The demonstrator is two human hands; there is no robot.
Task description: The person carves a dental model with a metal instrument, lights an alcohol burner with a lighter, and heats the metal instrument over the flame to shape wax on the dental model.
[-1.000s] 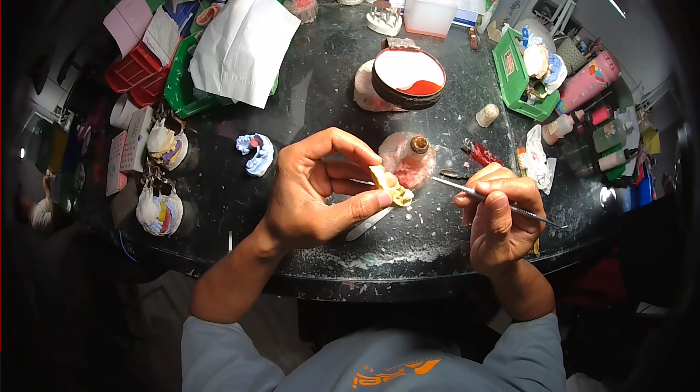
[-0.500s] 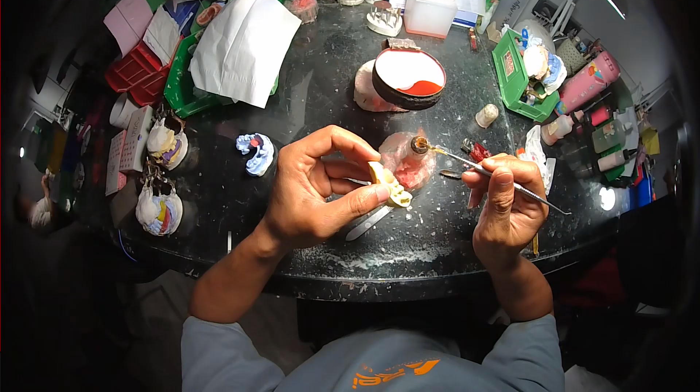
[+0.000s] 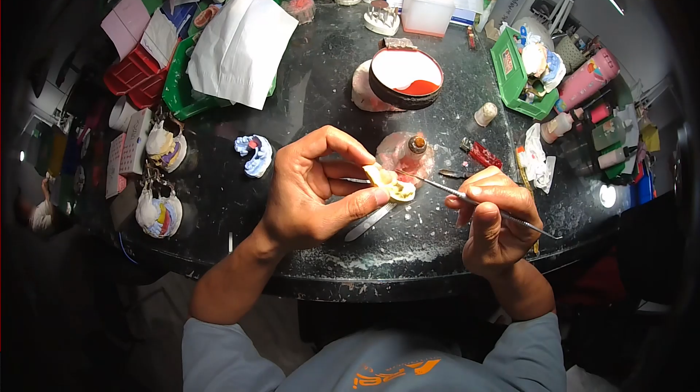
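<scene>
My left hand (image 3: 310, 191) pinches a small cream-yellow dental cast (image 3: 397, 189) between thumb and fingers, above the front part of the bench. A thin metal dental wax carver (image 3: 443, 188) is gripped pen-like in my right hand (image 3: 499, 220). Its inner tip is at the cast's upper edge; whether it touches is hard to tell. Just behind the cast stands a pinkish spirit burner (image 3: 416, 145) with a brown neck. Under the cast a flat pale blade (image 3: 368, 223) lies on the bench.
Behind the burner, a round dish (image 3: 407, 75) holds white and red material. A blue-white cast (image 3: 254, 156) lies left, near articulated models (image 3: 159, 208). Green bins (image 3: 182, 82) stand at the back left. On the right are a red object (image 3: 485, 154) and crumpled tissue (image 3: 537, 167).
My right hand has brought the carver's tip from the burner's mouth leftward and down to the cast. The cast has tilted slightly in my left hand.
</scene>
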